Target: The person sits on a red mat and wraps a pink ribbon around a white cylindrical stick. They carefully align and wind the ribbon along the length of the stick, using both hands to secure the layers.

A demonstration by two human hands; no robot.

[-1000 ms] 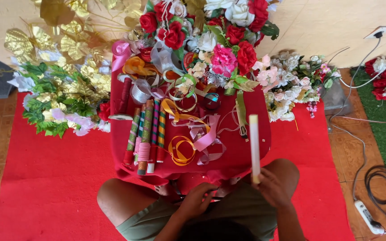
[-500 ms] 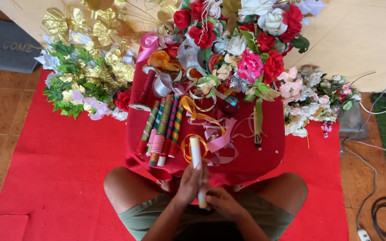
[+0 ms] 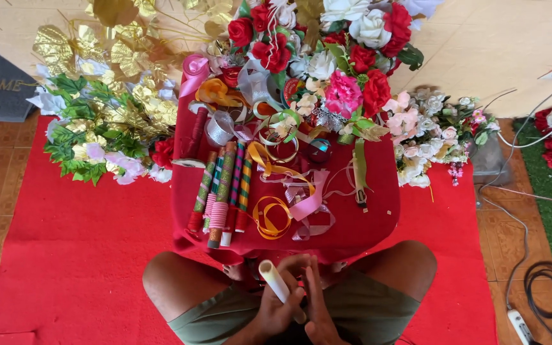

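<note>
A cream-coloured rolled tube is held over my lap, tilted with its open end up and to the left. My left hand wraps around its lower part. My right hand presses against the tube from the right, fingers stretched upward. Both hands are just below the front edge of a low table draped in red cloth. My bare knees flank the hands.
On the table lie several patterned paper rolls, loose orange and pink ribbons and ribbon spools. Artificial flowers and gold leaves crowd behind it. A red carpet covers the floor; cables and a power strip lie right.
The tube went from my right hand, upright over the table's right side, to the middle and then down to my lap, where both hands hold it.
</note>
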